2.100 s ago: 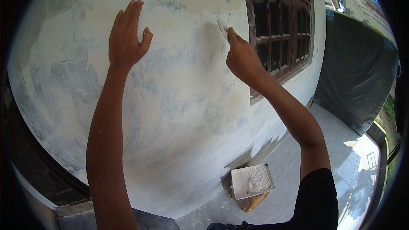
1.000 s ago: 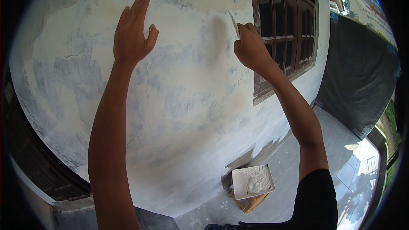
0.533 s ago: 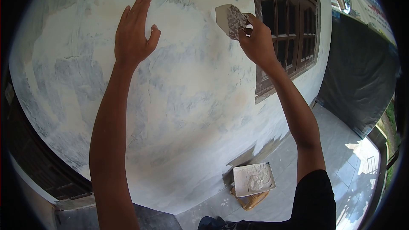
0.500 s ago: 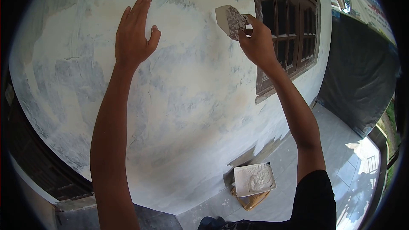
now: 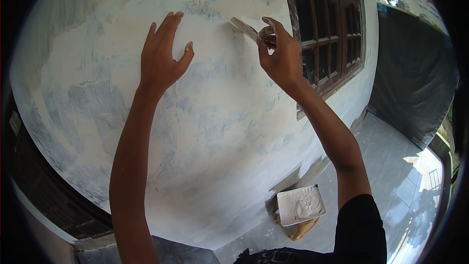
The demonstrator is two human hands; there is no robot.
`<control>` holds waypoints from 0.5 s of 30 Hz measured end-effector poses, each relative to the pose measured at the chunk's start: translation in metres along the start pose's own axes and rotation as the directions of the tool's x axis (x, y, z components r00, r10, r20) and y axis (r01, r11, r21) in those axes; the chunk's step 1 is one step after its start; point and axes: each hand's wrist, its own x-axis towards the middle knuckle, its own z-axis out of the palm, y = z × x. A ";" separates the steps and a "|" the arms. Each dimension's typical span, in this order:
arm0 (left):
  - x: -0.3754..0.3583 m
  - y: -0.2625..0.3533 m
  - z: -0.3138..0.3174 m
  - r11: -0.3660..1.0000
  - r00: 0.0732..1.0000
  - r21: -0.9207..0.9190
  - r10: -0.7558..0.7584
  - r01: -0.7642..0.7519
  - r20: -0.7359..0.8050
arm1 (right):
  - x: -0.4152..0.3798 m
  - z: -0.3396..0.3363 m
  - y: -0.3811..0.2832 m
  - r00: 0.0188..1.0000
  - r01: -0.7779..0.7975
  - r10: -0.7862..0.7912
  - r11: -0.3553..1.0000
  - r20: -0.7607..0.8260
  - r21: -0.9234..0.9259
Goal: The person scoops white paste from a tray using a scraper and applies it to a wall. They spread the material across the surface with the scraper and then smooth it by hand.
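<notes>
My left hand is raised against the patchy white wall, its fingers stretched out and thumb apart, with nothing in it. Pinched in my right hand is a putty knife, its smeared blade seen nearly edge-on and its tip right at the wall surface. Pale filler coats much of the wall, and bluish-grey patches show through. Down on the floor, a square white tray holds thick white putty, resting on a yellowish-brown support.
A dark wooden window with glass panes is set in the wall just right of my right hand. A black sheet hangs at the right above the grey tiled floor. Another dark framed opening lies at lower left.
My right hand has moved left and slightly down, turning the putty knife from flat to nearly edge-on. My left hand sits a little lower and further right in view; the camera has shifted slightly.
</notes>
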 end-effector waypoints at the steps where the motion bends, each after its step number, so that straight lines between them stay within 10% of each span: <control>1: 0.005 0.008 -0.001 0.997 1.000 -0.069 -0.016 0.017 0.017 | 0.001 0.002 -0.003 1.000 -0.004 0.004 1.000 0.000 0.001; 15: 0.052 0.083 0.010 0.965 0.956 0.018 0.258 -0.263 0.136 | 0.015 0.005 0.016 0.990 0.082 -0.116 0.933 0.076 0.350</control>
